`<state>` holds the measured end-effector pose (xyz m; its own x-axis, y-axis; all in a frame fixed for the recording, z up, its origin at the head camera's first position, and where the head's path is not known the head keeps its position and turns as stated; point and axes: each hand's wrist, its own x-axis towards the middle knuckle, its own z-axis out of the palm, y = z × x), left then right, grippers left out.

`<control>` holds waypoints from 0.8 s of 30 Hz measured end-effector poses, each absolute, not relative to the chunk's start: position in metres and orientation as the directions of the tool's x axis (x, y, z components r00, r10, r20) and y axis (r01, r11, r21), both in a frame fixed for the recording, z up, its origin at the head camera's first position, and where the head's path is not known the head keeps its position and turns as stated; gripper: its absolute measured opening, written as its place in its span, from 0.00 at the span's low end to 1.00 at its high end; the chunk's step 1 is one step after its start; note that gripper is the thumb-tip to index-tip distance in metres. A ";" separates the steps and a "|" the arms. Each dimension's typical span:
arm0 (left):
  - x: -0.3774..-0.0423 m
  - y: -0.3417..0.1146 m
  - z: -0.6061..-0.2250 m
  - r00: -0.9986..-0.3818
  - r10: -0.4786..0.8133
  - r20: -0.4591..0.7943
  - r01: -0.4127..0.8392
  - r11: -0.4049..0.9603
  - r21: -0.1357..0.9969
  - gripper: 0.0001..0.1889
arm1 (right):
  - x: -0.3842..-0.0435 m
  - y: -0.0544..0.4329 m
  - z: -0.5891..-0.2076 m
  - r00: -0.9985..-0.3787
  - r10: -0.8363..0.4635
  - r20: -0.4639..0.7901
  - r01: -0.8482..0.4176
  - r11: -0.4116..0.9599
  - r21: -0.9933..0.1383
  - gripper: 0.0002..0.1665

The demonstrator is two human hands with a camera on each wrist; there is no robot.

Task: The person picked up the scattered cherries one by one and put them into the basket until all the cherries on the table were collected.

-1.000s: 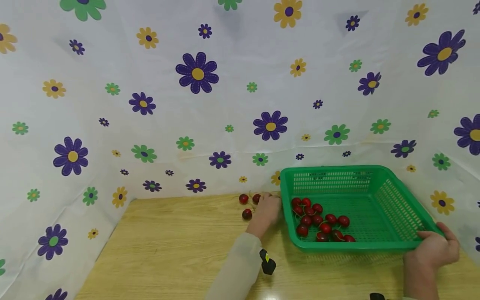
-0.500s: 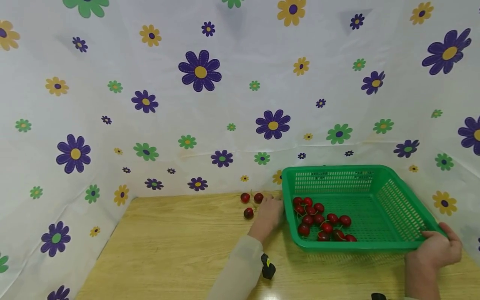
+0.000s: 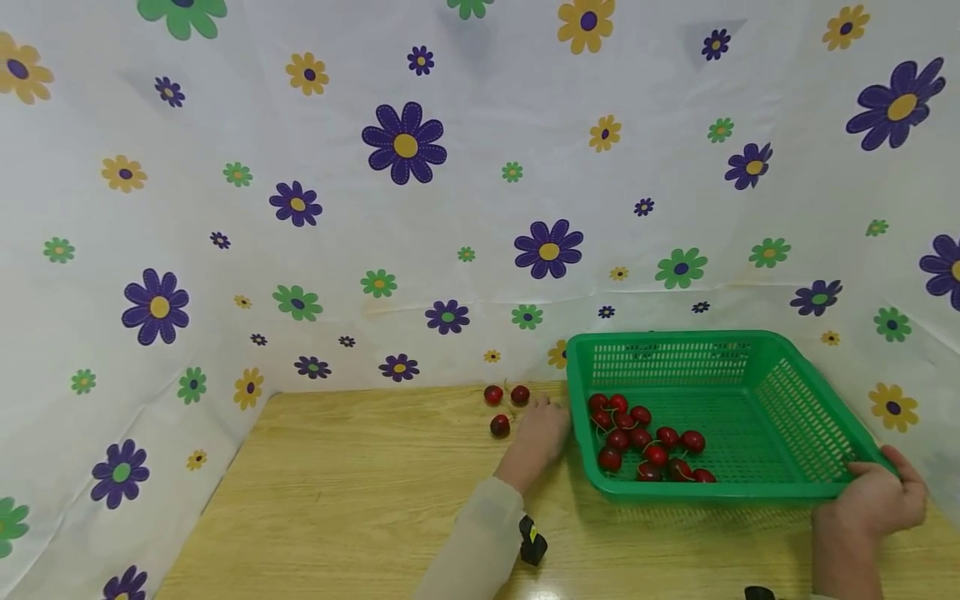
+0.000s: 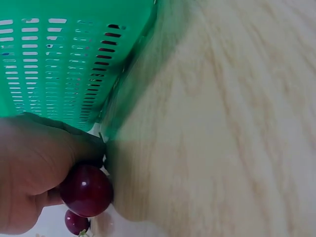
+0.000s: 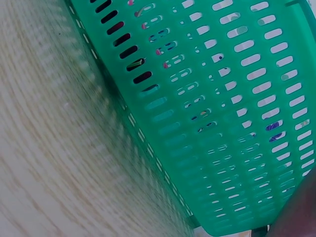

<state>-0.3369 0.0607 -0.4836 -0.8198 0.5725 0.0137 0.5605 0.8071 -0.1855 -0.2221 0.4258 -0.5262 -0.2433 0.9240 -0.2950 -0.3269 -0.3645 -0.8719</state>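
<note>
A green plastic basket (image 3: 697, 492) stands at the right of the table, with several dark red cherries (image 3: 618, 439) in its left part. My right hand (image 3: 873, 500) grips the rim at the near right corner, thumb on the inner side. Beside the basket's left wall, my left hand (image 3: 542, 433) is low at the table, its fingertips partly hidden. In the left wrist view a cherry (image 4: 86, 190) lies right against or just in front of the left hand (image 4: 39, 168); whether the fingers hold anything is unclear. Three cherries (image 3: 500, 426) lie on the table left of that hand.
The wooden table (image 3: 337, 483) ends at the back against a white flower-print cloth (image 3: 450, 208), which also rises at both sides. A black strap piece (image 3: 532, 542) sits at the left wrist.
My left hand has shifted slightly right, uncovering more of the cherry beside it. My right hand keeps its grip on the basket. The head view has drifted a little.
</note>
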 end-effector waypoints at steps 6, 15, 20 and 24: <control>-0.337 0.054 -0.484 -0.803 0.596 -0.024 0.593 0.793 -0.139 0.07 | -0.222 0.425 -0.527 -0.241 0.932 -0.273 -0.323 -0.342 -0.883 0.30; -0.336 0.046 -0.480 -0.767 0.641 -0.021 0.631 0.749 -0.203 0.08 | -0.217 0.412 -0.513 -0.253 0.926 -0.281 -0.330 -0.356 -0.875 0.29; -0.335 0.045 -0.479 -0.771 0.636 -0.026 0.628 0.753 -0.198 0.11 | -0.206 0.388 -0.479 -0.256 0.913 -0.316 -0.301 -0.386 -0.872 0.29; -0.336 0.043 -0.478 -0.803 0.594 -0.038 0.594 0.796 -0.115 0.15 | -0.197 0.372 -0.457 -0.270 0.907 -0.324 -0.282 -0.396 -0.874 0.27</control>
